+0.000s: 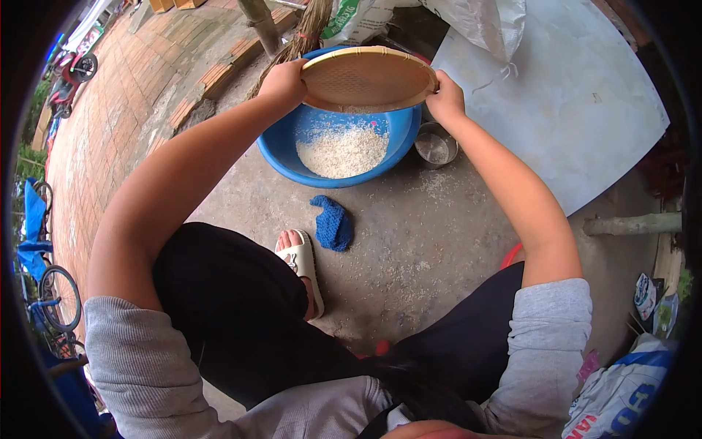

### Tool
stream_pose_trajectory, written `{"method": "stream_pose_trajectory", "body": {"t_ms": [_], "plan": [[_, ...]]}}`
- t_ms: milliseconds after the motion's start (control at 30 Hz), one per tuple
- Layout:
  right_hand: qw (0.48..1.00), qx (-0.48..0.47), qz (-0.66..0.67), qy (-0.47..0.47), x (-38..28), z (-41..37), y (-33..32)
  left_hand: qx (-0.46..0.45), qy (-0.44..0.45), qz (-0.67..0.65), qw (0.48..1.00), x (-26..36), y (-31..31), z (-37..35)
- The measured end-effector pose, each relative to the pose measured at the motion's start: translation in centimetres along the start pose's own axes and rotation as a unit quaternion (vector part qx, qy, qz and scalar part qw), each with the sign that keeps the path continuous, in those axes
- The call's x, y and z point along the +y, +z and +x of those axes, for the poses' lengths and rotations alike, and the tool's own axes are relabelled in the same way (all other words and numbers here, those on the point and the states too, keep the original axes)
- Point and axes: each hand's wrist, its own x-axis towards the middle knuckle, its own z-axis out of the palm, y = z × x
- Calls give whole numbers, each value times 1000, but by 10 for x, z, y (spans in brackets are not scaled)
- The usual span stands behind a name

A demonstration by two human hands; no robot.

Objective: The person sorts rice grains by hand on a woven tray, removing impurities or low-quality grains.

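A round woven sieve with a pale rim is held up, tilted, over a blue basin. My left hand grips the sieve's left edge, and my right hand grips its right edge, with the fingers partly hidden behind the rim. White grains that look like rice lie heaped in the basin, with some scattered up its inner wall. Beside the basin, below my right hand, stands a small metal pot with a little pale matter inside.
A crumpled blue knitted cloth lies on the concrete floor near my sandalled foot. Loose grains are strewn over the floor. A large pale sheet and white sacks are at the upper right. Bicycles stand far left.
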Motion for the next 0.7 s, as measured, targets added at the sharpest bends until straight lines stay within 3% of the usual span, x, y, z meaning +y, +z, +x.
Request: {"method": "stream_pose_trajectory", "body": {"t_ms": [333,433,500,567,633,700], "plan": [[998,28,-23,41,23,-44,-108,74,110,-79,988,80,13,-9],[997,53,-27,55,55,-71,-151,40,132,-100,985,120,25,-14],[991,40,14,130,72,-94,-186,32,178,-107,978,145,42,-14],[977,35,59,202,80,-121,-221,-143,85,-215,962,177,57,-19],[952,31,20,303,87,-150,-252,-205,117,-210,949,204,71,-27],[940,30,24,339,103,-183,-274,-404,45,-214,888,230,88,-40]]}}
